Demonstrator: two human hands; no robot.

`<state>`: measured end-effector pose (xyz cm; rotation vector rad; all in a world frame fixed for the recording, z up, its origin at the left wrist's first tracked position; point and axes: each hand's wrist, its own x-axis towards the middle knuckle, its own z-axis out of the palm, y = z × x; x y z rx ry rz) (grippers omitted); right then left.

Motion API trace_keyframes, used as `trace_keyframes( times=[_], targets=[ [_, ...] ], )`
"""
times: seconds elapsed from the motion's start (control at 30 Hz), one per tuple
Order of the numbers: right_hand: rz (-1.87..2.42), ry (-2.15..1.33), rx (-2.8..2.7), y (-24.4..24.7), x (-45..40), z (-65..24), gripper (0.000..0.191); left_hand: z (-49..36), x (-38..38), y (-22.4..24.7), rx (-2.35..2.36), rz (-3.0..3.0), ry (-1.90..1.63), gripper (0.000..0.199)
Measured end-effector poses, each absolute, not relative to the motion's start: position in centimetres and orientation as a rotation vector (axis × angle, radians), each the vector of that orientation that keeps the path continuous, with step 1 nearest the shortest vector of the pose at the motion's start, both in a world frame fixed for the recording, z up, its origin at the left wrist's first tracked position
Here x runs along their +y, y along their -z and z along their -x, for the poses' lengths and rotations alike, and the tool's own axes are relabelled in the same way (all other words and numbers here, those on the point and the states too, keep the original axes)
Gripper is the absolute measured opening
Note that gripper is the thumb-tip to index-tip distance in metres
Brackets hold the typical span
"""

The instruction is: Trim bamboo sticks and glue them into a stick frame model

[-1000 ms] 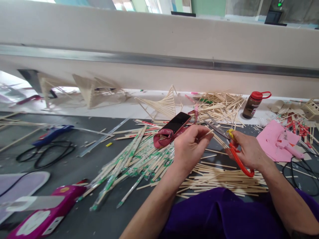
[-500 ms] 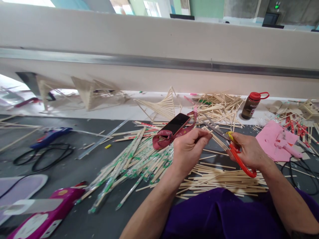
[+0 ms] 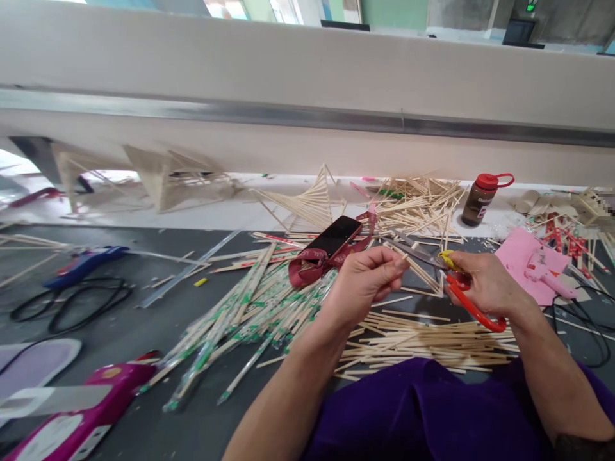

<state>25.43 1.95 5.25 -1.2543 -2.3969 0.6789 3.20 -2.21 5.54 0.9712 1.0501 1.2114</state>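
My left hand (image 3: 369, 275) is closed in a pinch on a thin wooden stick (image 3: 407, 258), whose pale end pokes out past the fingertips; the rest is hidden. My right hand (image 3: 487, 282) grips the scissors (image 3: 473, 306), with red handles and a yellow part near the pivot. Their metal blades point left, close to the left fingertips. Joined sticks (image 3: 426, 276) lie just beneath the blades. Nearer my lap is a layer of loose wooden sticks (image 3: 423, 346), and left of my wrist lie chopsticks in green-printed plastic sleeves (image 3: 254, 314).
A phone (image 3: 336, 235) with a red lanyard lies beyond my left hand. Behind are a fan-shaped stick model (image 3: 307, 203), a stick heap (image 3: 423, 205) and a bottle (image 3: 480, 202). Glue guns, one blue (image 3: 86, 266) and one pink (image 3: 550, 282), trail cords at the sides.
The view has shifted slightly. The scissors' red handle has swung a little to the right with my right hand. My left hand keeps its pinch on the stick.
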Motion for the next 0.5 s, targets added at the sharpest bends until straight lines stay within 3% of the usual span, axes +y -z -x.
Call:
trace_keyframes(
  times=[0.17, 0.3, 0.5],
  targets=[
    [1.145, -0.708, -2.424, -5.0, 2.5, -26.3, 0.010, -3.0, -2.0, -5.6, 0.878, -0.821, -1.052, 0.048],
    [1.189, -0.667, -2.439, -5.4, 2.6, -26.4, 0.014, -3.2, -1.8, -5.3, 0.892, -0.859, -0.989, 0.044],
    [1.485, -0.464, -2.416, -6.0, 1.6, -24.5, 0.020, -3.4, -2.1, -4.6, 1.565, -1.577, -1.534, 0.012]
  ],
)
